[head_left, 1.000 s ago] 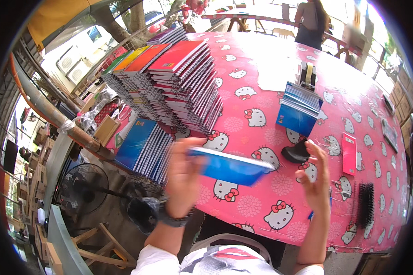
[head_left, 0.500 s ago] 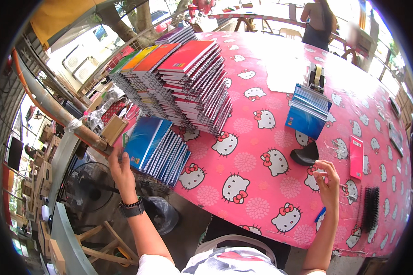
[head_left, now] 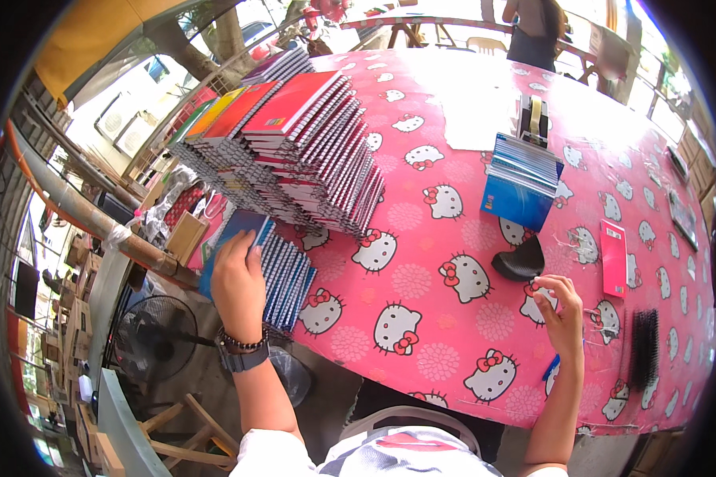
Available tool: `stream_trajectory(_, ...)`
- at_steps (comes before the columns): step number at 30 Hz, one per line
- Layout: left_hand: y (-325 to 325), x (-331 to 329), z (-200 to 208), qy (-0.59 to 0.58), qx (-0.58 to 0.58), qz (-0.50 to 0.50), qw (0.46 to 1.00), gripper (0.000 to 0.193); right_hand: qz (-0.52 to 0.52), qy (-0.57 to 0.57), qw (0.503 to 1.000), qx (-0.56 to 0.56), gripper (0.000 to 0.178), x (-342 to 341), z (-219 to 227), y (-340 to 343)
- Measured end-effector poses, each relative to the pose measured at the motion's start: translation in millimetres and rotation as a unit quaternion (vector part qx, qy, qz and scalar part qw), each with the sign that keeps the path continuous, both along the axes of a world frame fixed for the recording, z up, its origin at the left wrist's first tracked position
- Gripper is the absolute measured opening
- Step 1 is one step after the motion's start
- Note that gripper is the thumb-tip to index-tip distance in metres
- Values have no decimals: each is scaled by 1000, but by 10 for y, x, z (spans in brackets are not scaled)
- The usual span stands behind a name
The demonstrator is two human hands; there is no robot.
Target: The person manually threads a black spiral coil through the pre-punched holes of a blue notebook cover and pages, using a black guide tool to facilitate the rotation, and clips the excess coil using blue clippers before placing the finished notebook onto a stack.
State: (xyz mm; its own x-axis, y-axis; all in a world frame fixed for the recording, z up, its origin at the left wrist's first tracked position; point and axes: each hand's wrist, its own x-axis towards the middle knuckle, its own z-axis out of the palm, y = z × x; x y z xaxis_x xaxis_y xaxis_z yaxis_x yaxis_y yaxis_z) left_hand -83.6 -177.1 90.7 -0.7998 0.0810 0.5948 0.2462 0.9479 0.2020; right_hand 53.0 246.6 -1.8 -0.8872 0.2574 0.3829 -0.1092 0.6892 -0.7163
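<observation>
At the table's near left edge, my left hand (head_left: pixel 240 278) lies over the top of a stack of blue spiral notebooks (head_left: pixel 288 274), fingers stretched across the top cover and gripping nothing. It hides part of that cover. My right hand (head_left: pixel 563 314) hovers over the right side of the table, its fingers loosely curved and apart, holding nothing. Just beyond its fingertips sits a black curved object (head_left: pixel 520 261) whose kind I cannot make out. Farther back, a leaning row of blue notebooks (head_left: pixel 519 200) rests against a tape dispenser (head_left: pixel 532 119).
Tall stacks of red spiral notebooks (head_left: pixel 294 103) and other colours stand behind the left stack. A pink card (head_left: pixel 613 258) and a black brush (head_left: pixel 644 350) lie at right on the pink patterned tablecloth (head_left: pixel 422 318). A fan (head_left: pixel 155 340) stands below left; a person (head_left: pixel 535 32) is far back.
My left hand has moved from the stack's left edge onto its top cover. My right hand's fingers have spread slightly. The whole view has shifted a little.
</observation>
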Motion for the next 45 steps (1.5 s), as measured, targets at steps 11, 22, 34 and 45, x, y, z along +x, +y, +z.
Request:
stream_trajectory(11, 1311, 163, -149, 51, 98, -282, 953, 14, 6, 25, 1000, 3, 18, -23, -89, 74)
stream_trajectory(22, 3691, -1126, -1025, 93, -26, -480, 872, 28, 60, 48, 997, 19, 17, -69, -165, 30)
stream_trajectory(34, 2607, -307, -192, -173, 157, -511, 827, 18, -343, 9, 936, -79, 20, 994, 216, 968)
stream_trajectory(45, 2216, 545, -821, -148, 96, -574, 800, 17, -348, -68, 926, 132, 13, 1014, -421, 1346)
